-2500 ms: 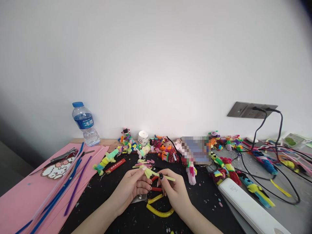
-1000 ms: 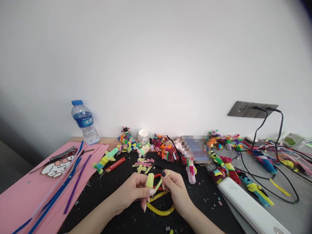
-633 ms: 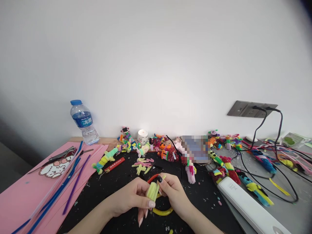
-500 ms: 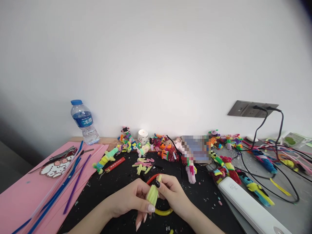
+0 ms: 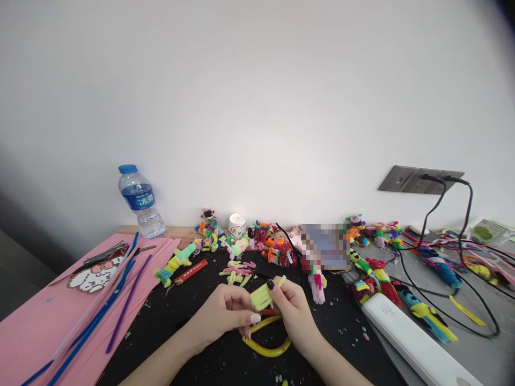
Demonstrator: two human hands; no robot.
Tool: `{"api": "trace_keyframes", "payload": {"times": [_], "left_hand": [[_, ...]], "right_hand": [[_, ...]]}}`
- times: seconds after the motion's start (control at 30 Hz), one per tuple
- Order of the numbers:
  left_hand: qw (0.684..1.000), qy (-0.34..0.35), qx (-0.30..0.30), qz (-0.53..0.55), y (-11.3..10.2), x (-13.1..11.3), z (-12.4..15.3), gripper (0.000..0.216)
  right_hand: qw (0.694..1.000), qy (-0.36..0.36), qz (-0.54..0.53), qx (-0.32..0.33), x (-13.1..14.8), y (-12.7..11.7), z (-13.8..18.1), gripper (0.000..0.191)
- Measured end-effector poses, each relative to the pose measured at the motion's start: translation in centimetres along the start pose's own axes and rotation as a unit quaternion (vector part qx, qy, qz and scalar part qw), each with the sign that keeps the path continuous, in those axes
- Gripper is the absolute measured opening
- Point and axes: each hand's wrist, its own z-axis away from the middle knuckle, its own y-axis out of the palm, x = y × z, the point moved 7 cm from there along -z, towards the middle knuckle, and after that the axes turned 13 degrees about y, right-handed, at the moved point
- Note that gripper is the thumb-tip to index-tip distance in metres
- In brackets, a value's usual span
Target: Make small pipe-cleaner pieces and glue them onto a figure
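Observation:
A small bundle of folded pale yellow-green pipe cleaners (image 5: 261,298) is held up between my hands over a black mat. My right hand (image 5: 292,308) pinches its upper right part between thumb and fingers, with a short end poking out above. The curled fingers of my left hand (image 5: 229,312) close around its left edge; the thumb lies just below. Under my hands, a smooth yellow loop (image 5: 267,352) with a red part lies on the mat, partly hidden by them. Beyond them are short yellow and pink pipe-cleaner pieces (image 5: 237,272).
Pink sheets (image 5: 36,316) with long blue and purple pipe cleaners (image 5: 127,304) lie left. A water bottle (image 5: 140,201) leans on the wall. Several pipe-cleaner dolls (image 5: 177,264) line the back. On the right are a white power bank (image 5: 414,340) and black cables (image 5: 469,220).
The bundle has risen slightly and tilted to the right. My left thumb has come off its front, and more of the yellow loop shows below my hands.

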Motion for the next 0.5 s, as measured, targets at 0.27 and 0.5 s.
{"api": "trace_keyframes", "payload": {"times": [0.27, 0.5], "left_hand": [[0.902, 0.213, -0.058, -0.372, -0.5, -3.6, 0.6, 0.022], [0.863, 0.265, -0.069, -0.425, -0.3, -3.9, 1.0, 0.021]], "right_hand": [[0.996, -0.021, 0.065, -0.059, 0.4, -0.1, 0.3, 0.035], [0.997, -0.006, 0.052, -0.065, 0.2, 0.0, 0.2, 0.034]]}}
